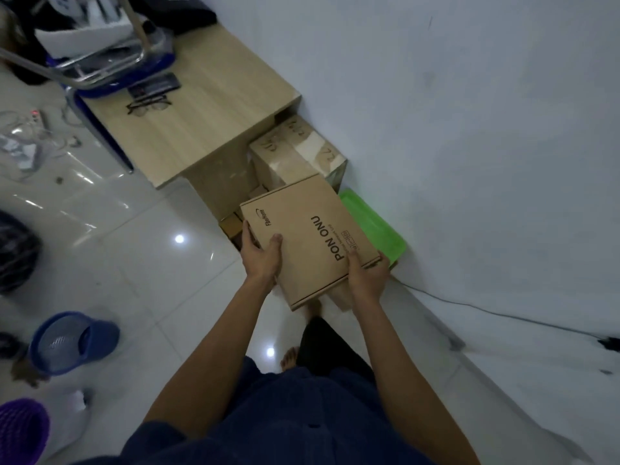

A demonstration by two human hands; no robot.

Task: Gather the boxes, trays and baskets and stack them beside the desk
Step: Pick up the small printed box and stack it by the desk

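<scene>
two hands are recorded on one flat cardboard box printed "pon onu". the left hand is curled round the box's left edge, thumb laid on the top face and fingers wrapped along the side. the right hand grips the near right corner, thumb on top, with the fingers hidden beneath. the box is held tilted above the white tiled floor, close to the end of the worktop. whether its far edge touches anything below cannot be told.

a taped cardboard box with handwritten marks is noted just beyond the held box, between the worktop's end panel and the wall. a green tray is seen lying along the wall, partly covered in view by the held box. a small brown box is seen at the foot of the end panel, just beside the left hand's fingers.

a blue basket is noted on its side on the floor, well apart to the left. a purple basket is cut off at the lower left edge of the view.

a pair of glasses is observed on the worktop, near a dark flat device. a dark cable is traced along the base of the wall.
</scene>
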